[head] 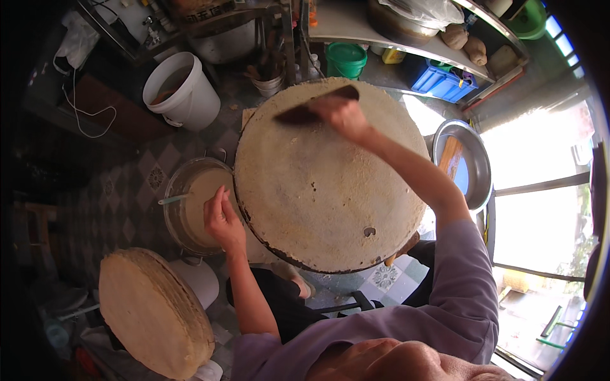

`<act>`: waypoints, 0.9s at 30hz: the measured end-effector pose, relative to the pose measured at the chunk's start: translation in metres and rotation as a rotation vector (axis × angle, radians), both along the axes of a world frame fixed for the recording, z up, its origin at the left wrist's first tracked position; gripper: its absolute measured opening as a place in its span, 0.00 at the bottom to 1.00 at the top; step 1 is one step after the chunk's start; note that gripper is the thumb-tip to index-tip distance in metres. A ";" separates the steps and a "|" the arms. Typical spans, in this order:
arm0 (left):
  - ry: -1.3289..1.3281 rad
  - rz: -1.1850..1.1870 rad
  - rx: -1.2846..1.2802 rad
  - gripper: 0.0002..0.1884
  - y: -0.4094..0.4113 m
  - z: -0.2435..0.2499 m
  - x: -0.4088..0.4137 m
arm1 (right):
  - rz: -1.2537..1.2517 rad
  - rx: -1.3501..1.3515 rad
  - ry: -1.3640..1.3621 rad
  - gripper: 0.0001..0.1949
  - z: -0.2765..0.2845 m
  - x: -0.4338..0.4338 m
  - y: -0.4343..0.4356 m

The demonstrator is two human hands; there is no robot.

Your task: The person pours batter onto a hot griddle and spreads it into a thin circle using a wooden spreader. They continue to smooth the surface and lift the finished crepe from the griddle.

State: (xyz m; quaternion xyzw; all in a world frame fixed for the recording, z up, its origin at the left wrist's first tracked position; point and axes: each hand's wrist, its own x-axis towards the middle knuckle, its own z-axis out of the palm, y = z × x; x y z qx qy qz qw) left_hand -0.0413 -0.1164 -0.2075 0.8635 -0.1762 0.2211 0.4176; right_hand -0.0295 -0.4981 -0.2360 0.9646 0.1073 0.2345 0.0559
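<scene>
A large round griddle [329,190] covered with a thin layer of pale batter lies before me. My right hand [340,114] grips a dark, flat curved scraper [298,114] against the batter near the far edge; the hand is slightly blurred. Over the right part of a metal pot of batter [171,224], just left of the griddle, my left hand [224,216] is raised with its fingertips close together. Whether something small is between them cannot be told. A light-green handle [174,199] sticks out of the pot. The batter layer has a few small holes, the largest near the griddle's near right edge.
A thick stack of round flatbreads [152,309] stands at the lower left. A white bucket [200,105] is at the upper left, a metal basin [483,166] with a wooden board right of the griddle. Shelving [343,31] with a green tub [346,59] and blue crate [441,83] stands beyond.
</scene>
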 end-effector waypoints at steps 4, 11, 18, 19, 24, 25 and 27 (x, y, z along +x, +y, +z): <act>0.032 0.002 -0.035 0.12 -0.002 0.003 -0.002 | -0.789 0.241 0.298 0.10 0.020 0.021 -0.146; 0.033 0.014 -0.022 0.12 0.001 0.006 -0.002 | -0.657 0.298 -0.042 0.22 0.017 -0.045 -0.166; -0.018 -0.022 -0.016 0.12 -0.003 0.006 -0.004 | -0.360 0.092 0.078 0.25 0.018 -0.019 -0.034; -0.012 -0.025 -0.018 0.12 -0.006 0.008 -0.004 | -0.576 -0.026 0.213 0.21 0.012 -0.012 -0.067; -0.022 -0.038 -0.029 0.11 -0.006 0.001 0.001 | -1.190 0.551 0.292 0.14 0.015 -0.081 -0.232; -0.009 -0.014 -0.026 0.11 0.003 0.000 0.001 | -1.097 0.567 0.060 0.15 0.009 -0.098 -0.225; 0.020 -0.033 -0.049 0.11 -0.004 -0.004 0.000 | -0.999 0.583 -0.341 0.17 0.002 -0.157 -0.263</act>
